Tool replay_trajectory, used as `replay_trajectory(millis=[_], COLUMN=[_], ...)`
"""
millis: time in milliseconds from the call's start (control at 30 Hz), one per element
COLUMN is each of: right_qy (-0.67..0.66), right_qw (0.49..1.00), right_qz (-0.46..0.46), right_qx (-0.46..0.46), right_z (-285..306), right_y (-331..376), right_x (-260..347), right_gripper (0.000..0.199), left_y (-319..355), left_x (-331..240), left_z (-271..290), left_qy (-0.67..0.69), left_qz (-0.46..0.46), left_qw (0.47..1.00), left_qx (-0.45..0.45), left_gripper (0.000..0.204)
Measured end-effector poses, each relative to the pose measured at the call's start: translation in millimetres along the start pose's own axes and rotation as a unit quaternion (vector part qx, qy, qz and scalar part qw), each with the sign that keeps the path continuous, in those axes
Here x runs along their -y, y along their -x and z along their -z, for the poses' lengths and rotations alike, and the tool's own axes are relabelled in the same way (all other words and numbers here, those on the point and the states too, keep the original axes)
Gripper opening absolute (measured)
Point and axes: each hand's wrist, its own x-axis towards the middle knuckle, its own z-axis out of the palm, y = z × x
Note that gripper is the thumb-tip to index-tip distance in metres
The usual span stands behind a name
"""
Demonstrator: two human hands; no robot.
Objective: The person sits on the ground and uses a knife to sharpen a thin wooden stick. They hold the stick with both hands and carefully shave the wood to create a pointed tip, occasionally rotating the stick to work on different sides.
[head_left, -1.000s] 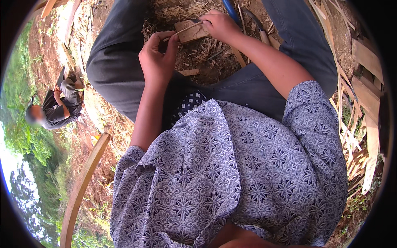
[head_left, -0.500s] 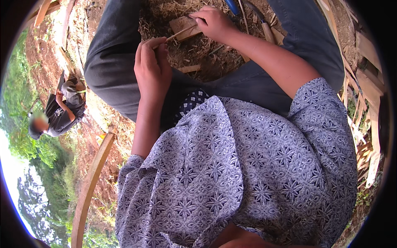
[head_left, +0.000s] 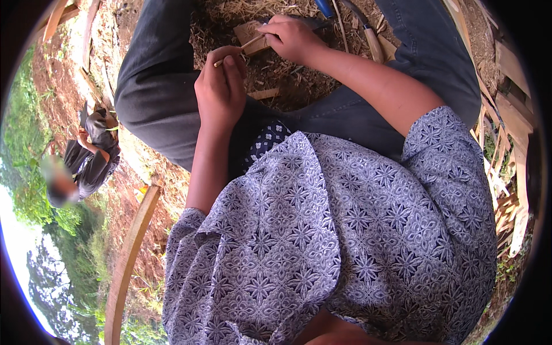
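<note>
A thin, pale wooden stick (head_left: 250, 42) slants up to the right between my two hands. My left hand (head_left: 221, 86) is closed around its near end, the thumb lying along it, and a short tip pokes out past the fingers. At the stick's far end the fingers of my right hand (head_left: 291, 40) are pinched together. Beneath that end is a flat wooden block (head_left: 246, 30) on the ground between my legs. A dark, flat shape (head_left: 313, 22) shows just beyond my right hand; whether the hand touches it I cannot tell.
Beyond my right hand lie a blue rod-like thing (head_left: 324, 8) and a curved blade tool with a wooden handle (head_left: 374, 46). Shavings cover the ground. Split wood (head_left: 512, 126) is heaped at right. A long plank (head_left: 129, 259) and a seated person (head_left: 95, 149) are at left.
My left hand has shifted slightly up and right, and my right hand slightly left and down. More of the stick's near tip shows. The person at left has leaned forward.
</note>
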Motion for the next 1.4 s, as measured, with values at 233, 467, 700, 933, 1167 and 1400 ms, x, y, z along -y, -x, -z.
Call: replay_trajectory(millis=[233, 467, 700, 933, 1167, 1400], right_qy=[0.01, -0.024, -0.083, -0.073, -0.064, -0.128], right_qw=[1.0, 0.999, 0.996, 0.997, 0.996, 0.992], right_qz=[-0.01, -0.033, 0.001, -0.028, -0.052, 0.007], right_qx=[0.001, -0.009, -0.023, 0.021, 0.018, -0.007], right_z=[-5, -7, 7, 7, 0, 11], right_y=[3, 4, 0, 5, 10, 6], right_x=[-17, -15, 47, 33, 24, 58], right_gripper=[0.026, 0.025, 0.023, 0.026, 0.027, 0.029], left_y=[-5, -6, -4, -7, -8, -8], left_x=[12, 7, 16, 15, 29, 33], left_z=[-8, -10, -11, -10, -17, -15], left_qy=[0.119, 0.128, 0.105, 0.099, 0.195, 0.228], left_qz=[-0.011, 0.013, -0.006, -0.045, -0.041, -0.027], left_qw=[0.992, 0.991, 0.994, 0.994, 0.979, 0.973], left_qx=[-0.037, -0.019, -0.021, -0.005, -0.036, -0.022], left_gripper=[0.028, 0.044, 0.043, 0.044, 0.054, 0.057])
